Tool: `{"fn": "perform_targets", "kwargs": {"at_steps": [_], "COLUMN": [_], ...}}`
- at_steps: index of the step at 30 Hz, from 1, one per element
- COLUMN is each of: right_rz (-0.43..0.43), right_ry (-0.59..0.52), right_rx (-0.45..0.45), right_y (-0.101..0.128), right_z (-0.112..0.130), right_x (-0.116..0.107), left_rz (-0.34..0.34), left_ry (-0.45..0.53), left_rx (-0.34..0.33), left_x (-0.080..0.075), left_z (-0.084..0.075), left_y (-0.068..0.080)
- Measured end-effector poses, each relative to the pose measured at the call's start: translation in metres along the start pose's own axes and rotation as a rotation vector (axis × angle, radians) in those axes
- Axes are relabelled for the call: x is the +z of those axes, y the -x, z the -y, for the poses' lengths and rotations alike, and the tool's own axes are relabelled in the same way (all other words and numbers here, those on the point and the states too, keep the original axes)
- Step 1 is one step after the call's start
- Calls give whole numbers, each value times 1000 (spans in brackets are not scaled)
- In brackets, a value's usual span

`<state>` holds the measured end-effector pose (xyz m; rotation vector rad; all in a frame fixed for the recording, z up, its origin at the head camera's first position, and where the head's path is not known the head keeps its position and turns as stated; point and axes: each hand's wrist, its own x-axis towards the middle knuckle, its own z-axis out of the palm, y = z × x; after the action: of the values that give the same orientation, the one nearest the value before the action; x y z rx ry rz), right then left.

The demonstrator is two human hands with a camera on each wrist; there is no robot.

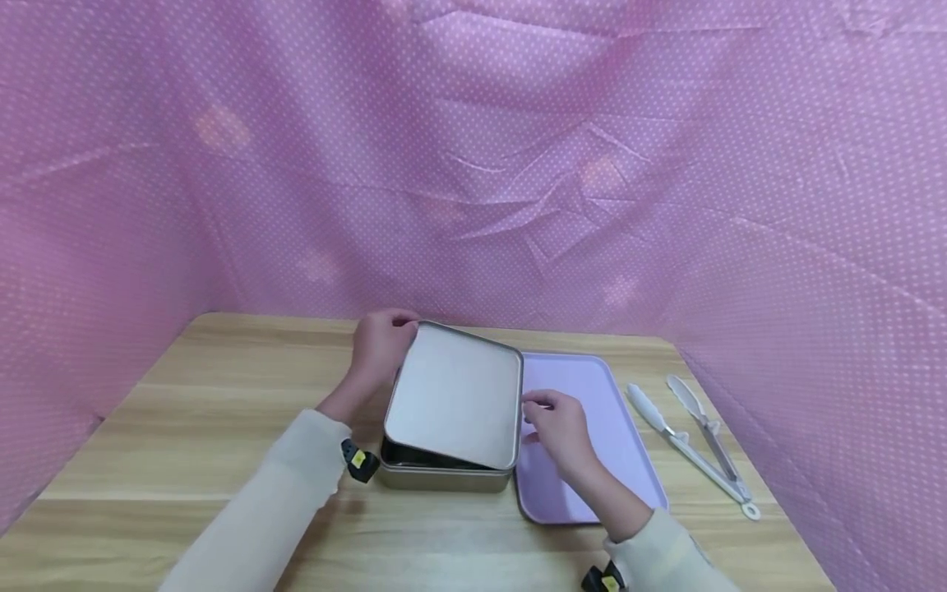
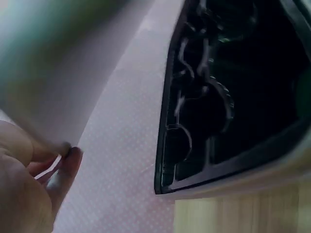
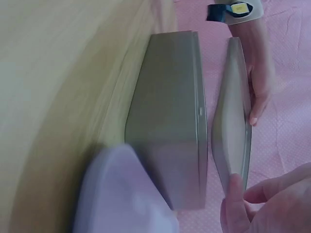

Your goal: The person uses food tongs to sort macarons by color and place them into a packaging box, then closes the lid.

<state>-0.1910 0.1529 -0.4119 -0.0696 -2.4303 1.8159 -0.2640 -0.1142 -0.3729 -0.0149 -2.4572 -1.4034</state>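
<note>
A metal tin lid [image 1: 459,395] hangs tilted over a rectangular metal tin box [image 1: 444,480]. My left hand [image 1: 381,345] pinches the lid at its far left corner. On the opposite side, my right hand [image 1: 562,432] grips the lid's right edge between thumb and fingers. The right wrist view shows a gap between the lid [image 3: 231,121] and the box [image 3: 165,92]. Inside the box, the left wrist view shows a black insert [image 2: 209,170] with rounded cutouts along one side; the rest of the interior is too dark to make out.
A purple tray [image 1: 621,460] lies right of the box, partly under my right hand. Farther right, white-tipped tongs [image 1: 695,452] lie spread on the wooden table [image 1: 222,395]. Pink dotted cloth [image 1: 473,205] hangs behind and at both sides.
</note>
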Motion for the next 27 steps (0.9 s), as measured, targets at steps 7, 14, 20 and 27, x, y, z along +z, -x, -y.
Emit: {"fn": "perform_targets", "kwargs": {"at_steps": [7,14,20,27], "right_rz": [-3,42,36,48], "right_ry": [-6,-42,-65,-10], "right_rx": [3,20,25,21], "right_y": [-4,0,0,-3], "right_z": [0,-1,-1,4], "right_x": [0,2,5,3], "left_rz": [-88,-113,-111,-36], "left_ry": [-46,39,64,31], "left_rx": [91,8,-22,-57], "left_x": [2,-1,0,-4], "left_z": [-3,4,7,7], "left_y": [-2,-3,-4,-6]}}
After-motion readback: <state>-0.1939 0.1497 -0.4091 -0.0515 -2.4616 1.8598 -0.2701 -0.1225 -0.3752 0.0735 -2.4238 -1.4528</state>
